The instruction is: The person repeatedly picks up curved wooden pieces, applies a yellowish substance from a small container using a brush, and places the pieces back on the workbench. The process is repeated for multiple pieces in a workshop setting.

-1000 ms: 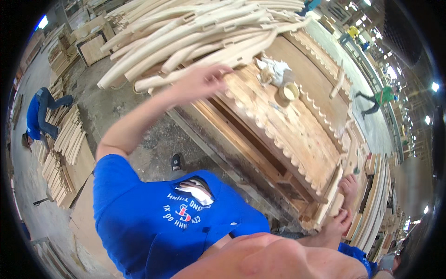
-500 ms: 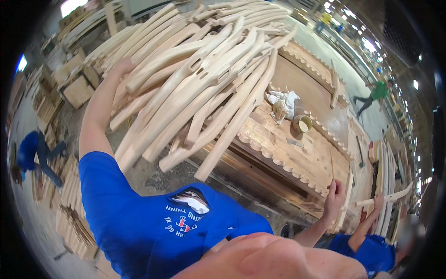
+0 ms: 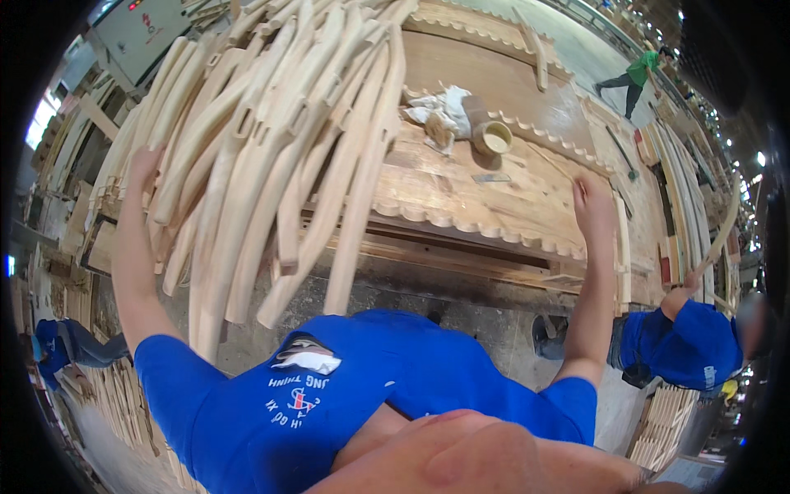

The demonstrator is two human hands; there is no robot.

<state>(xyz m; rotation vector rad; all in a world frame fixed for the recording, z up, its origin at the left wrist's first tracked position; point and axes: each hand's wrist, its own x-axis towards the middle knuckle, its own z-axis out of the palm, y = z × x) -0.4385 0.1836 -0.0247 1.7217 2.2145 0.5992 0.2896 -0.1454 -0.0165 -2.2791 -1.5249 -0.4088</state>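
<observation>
A large pile of pale, curved wooden pieces (image 3: pixel 276 165), several with slots cut in them, covers the left part of the bench. My left hand (image 3: pixel 146 171) is against the pile's left side; its fingers are blurred and partly hidden among the pieces. Over the right end of the bench, my right hand (image 3: pixel 594 202) is closed around a thin stick (image 3: pixel 550 160) that points away to the left. Between the hands, on the wooden benchtop (image 3: pixel 436 179), are a cup of pale paste (image 3: pixel 494 138), a crumpled white cloth (image 3: pixel 448 107) and a small flat metal blade (image 3: pixel 491 178).
Scalloped wooden strips (image 3: pixel 469 225) edge the bench. Long boards (image 3: pixel 671 198) are stacked at the right. A co-worker in blue (image 3: pixel 683 342) stands near right with a curved piece; another (image 3: pixel 74 350) bends at far left. A person in green (image 3: pixel 638 74) walks beyond.
The view has turned, shifting the bench and pile leftward. My right hand has moved forward over the bench with the stick. My left hand stays at the pile's left side.
</observation>
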